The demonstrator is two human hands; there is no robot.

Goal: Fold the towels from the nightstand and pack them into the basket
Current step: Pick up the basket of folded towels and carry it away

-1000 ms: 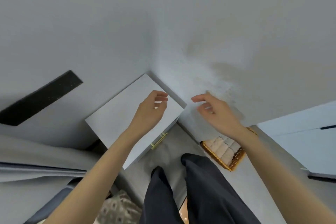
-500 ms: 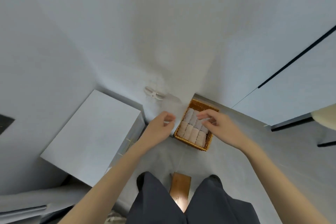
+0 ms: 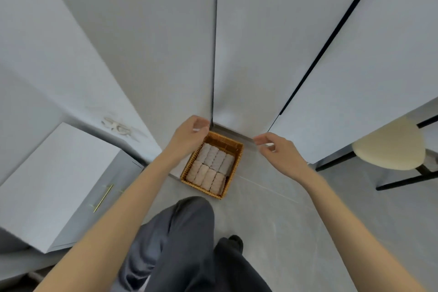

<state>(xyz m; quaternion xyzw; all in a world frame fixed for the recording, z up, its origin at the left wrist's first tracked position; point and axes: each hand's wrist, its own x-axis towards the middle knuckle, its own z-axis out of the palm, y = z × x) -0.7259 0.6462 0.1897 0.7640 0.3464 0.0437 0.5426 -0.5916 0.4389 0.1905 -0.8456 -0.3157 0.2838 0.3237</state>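
Observation:
A brown wicker basket (image 3: 237, 149) stands on the floor against the wardrobe, filled with several rolled pale towels (image 3: 211, 168) in two rows. My left hand (image 3: 187, 136) hovers above the basket's far left corner, fingers loosely curled and holding nothing. My right hand (image 3: 276, 153) hovers to the right of the basket, fingers also loosely curled and holding nothing. The white nightstand (image 3: 54, 178) stands at the left, and its top is bare.
Grey wardrobe doors (image 3: 272, 42) rise behind the basket. A stool with a cream seat (image 3: 388, 147) and black legs stands at the right. My legs in dark trousers (image 3: 180, 244) are below the basket. A scuffed patch (image 3: 118, 125) marks the left wall.
The view has swung right from the nightstand to the basket. Both hands stayed raised and have spread apart, now on either side of the basket.

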